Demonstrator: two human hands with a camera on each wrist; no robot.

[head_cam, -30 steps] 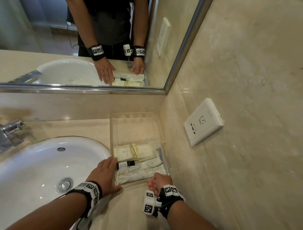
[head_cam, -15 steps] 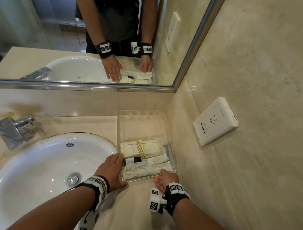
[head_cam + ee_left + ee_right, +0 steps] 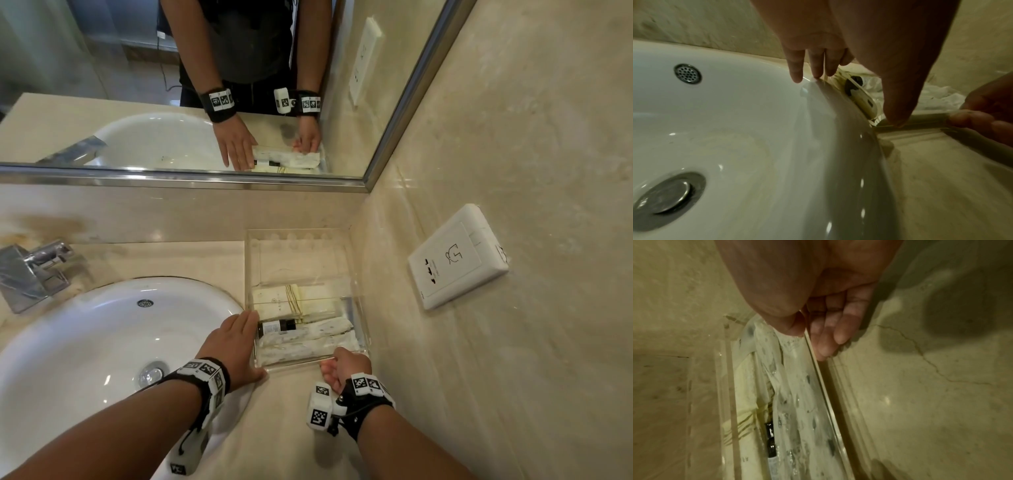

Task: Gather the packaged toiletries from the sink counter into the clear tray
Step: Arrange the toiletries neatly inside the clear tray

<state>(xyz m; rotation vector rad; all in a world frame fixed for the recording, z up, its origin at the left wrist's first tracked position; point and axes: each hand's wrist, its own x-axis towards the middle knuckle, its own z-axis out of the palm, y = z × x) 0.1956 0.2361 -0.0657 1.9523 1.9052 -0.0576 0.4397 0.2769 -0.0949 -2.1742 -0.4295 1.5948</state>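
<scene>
Clear acrylic tray (image 3: 359, 329) on beige marble counter (image 3: 284, 428), beside white sink basin (image 3: 102, 335): holds white crinkled packets (image 3: 308, 342), cream sachets (image 3: 291, 301), dark small bottle (image 3: 275, 326). No packets seen loose; gathering appears done. Left hand (image 3: 236, 346) flat, fingers straight, against tray's side. Right hand (image 3: 346, 365) grip: the right wrist view alone shows thumb inside, fingers (image 3: 840, 327) outside, pinching the near wall.

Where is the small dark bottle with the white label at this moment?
In the head view, the small dark bottle with the white label lies inside the clear plastic tray, beside the left hand.
</scene>
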